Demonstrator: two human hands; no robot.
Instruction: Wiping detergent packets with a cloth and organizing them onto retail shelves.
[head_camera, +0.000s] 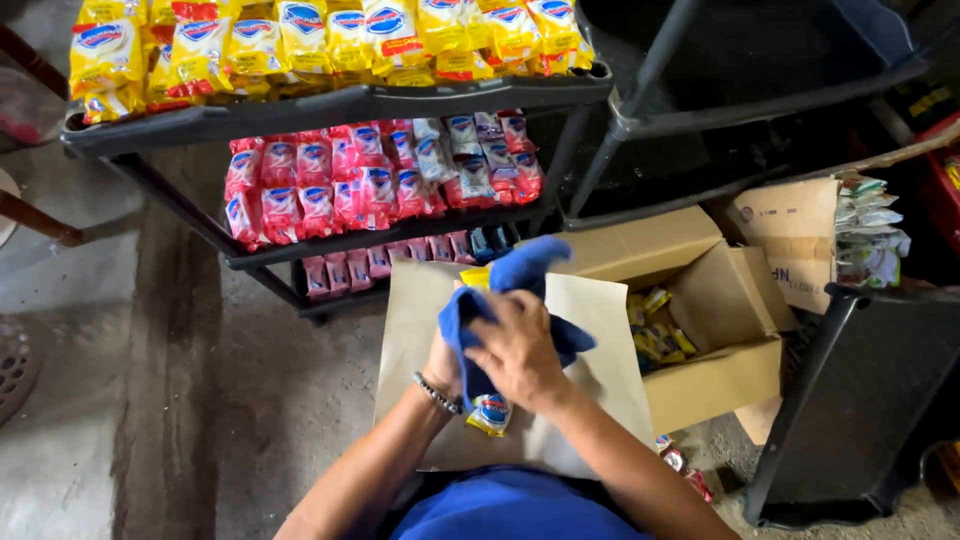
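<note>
1. The right hand (518, 352) lies on top of a blue cloth (510, 300), fingers curled down and pressing the cloth against a small yellow packet (490, 413).
2. The left hand (443, 362) is mostly hidden under the cloth; it appears to grip the packet from below, though its fingers cannot be seen clearly. A beaded bracelet (437, 394) sits on that wrist.
3. The packet pokes out below the cloth, its yellow, red and blue end showing, held over a flat brown cardboard sheet (590, 330) that rests across the person's lap.
4. Just to the right stands an open cardboard box (715, 375) with more yellow packets (658, 335) inside.
5. Ahead is a dark shelf rack (330, 105): yellow packs (330, 35) on the top tier, pink packs (340, 185) on the middle tier, more pink ones low down.
6. A black plastic tray (860, 400) leans at the right, near the box.
</note>
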